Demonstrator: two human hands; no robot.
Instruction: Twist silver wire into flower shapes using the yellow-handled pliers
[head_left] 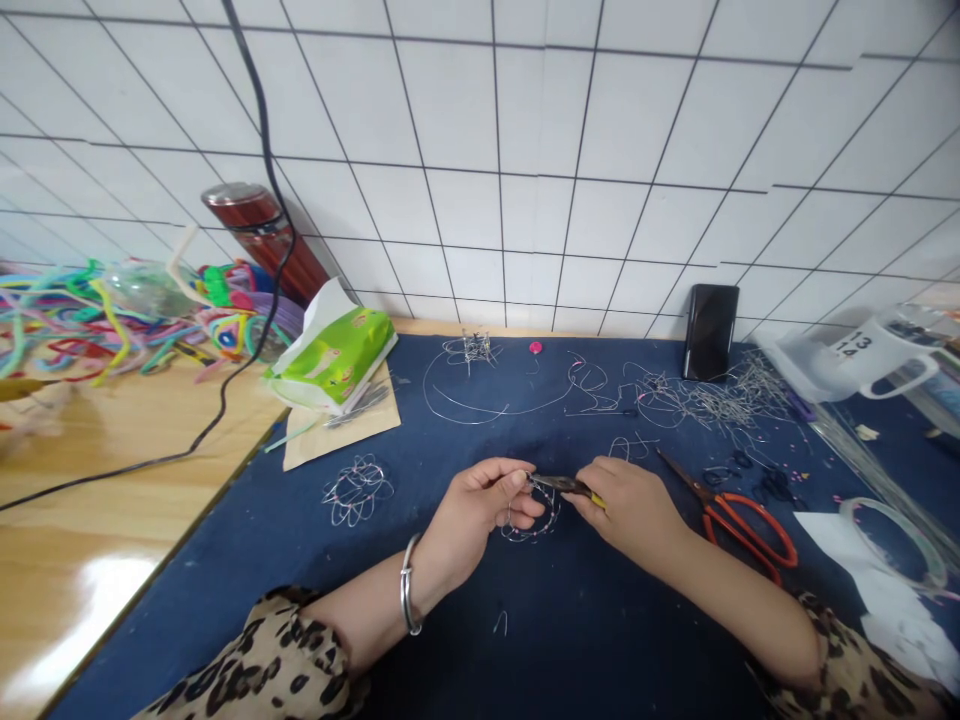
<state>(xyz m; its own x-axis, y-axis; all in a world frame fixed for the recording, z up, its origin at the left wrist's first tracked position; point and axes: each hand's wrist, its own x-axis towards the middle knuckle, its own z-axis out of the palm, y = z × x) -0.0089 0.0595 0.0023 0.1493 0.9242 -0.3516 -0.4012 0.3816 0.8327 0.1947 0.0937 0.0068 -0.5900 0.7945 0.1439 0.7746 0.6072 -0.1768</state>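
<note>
My left hand (491, 500) pinches a small ring of thin silver wire (541, 532) strung with tiny pinkish beads, held just above the dark blue mat. Closed around pliers with yellow on the handles is my right hand (626, 500). The dark jaws of the pliers (553, 482) meet the wire ring beside my left fingertips; whether they grip it I cannot tell. A looped wire flower shape with beads (358, 490) lies on the mat to the left. Below my hands rests a short bent wire piece (501, 624).
Orange-handled scissors (750, 530) lie right of my right hand. Behind are loose wires (720, 395), a black phone (709, 332) against the wall and a white mug (870, 350). At left stand a green tissue pack (334, 355), a red thermos (270, 240) and colourful pipe cleaners (150, 320).
</note>
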